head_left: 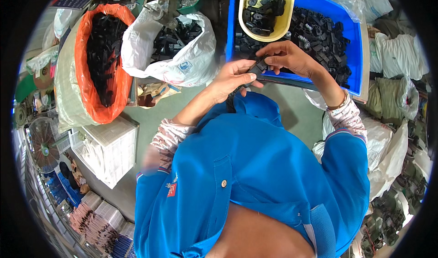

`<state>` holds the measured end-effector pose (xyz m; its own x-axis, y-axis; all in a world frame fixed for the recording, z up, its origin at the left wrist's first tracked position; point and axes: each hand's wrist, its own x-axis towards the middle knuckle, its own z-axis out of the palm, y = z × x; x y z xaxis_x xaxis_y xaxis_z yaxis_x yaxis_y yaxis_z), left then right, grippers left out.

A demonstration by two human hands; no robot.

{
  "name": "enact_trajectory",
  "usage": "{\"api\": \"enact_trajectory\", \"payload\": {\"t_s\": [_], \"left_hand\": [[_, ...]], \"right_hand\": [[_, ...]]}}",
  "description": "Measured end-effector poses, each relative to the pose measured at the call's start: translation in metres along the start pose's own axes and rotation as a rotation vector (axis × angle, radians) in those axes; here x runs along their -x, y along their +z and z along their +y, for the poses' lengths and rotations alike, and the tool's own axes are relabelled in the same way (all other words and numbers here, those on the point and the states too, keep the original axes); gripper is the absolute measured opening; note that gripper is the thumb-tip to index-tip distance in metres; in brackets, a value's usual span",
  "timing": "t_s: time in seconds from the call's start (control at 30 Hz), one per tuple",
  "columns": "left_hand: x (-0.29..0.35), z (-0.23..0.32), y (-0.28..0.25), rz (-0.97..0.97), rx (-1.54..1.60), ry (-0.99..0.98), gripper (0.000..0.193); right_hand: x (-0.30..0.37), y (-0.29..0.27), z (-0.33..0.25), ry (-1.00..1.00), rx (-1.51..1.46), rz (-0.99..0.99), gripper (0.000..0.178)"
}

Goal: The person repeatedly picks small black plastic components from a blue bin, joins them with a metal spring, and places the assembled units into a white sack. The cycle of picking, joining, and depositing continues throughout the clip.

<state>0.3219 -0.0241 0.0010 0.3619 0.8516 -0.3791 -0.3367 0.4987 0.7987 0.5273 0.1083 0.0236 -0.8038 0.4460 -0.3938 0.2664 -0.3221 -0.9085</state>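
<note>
Between my two hands is a small black plastic part [258,67], held just in front of the blue bin. My left hand [231,78] grips it from the left, thumb lying along its near side. The fingers of my right hand [293,58] are curled and pinch at its far right end. Fingers partly cover the part, so its full shape is hidden. Right beyond my hands, the blue bin [358,61] holds many loose black plastic parts [319,39] with a few metal springs among them. A yellow tub [290,11] with more black pieces rests over the bin's far left side.
Left of the bin stand a white plastic sack [137,43] and a larger orange-lined sack [82,52], both with black parts inside. A white crate [114,153] and a fan [44,144] are at the left. Pale bags [401,57] crowd the right side.
</note>
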Motion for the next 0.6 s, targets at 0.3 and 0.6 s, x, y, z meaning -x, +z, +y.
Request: {"api": "enact_trajectory", "payload": {"t_s": [0.3, 0.6], "left_hand": [[0.002, 0.003, 0.002, 0.042, -0.001, 0.022, 0.043], [-0.002, 0.029, 0.024, 0.237, -0.726, 0.205, 0.037]], "right_hand": [[0.009, 0.018, 0.012, -0.002, -0.128, 0.282, 0.019], [0.034, 0.060, 0.048, -0.262, -0.457, 0.431, 0.020]]}}
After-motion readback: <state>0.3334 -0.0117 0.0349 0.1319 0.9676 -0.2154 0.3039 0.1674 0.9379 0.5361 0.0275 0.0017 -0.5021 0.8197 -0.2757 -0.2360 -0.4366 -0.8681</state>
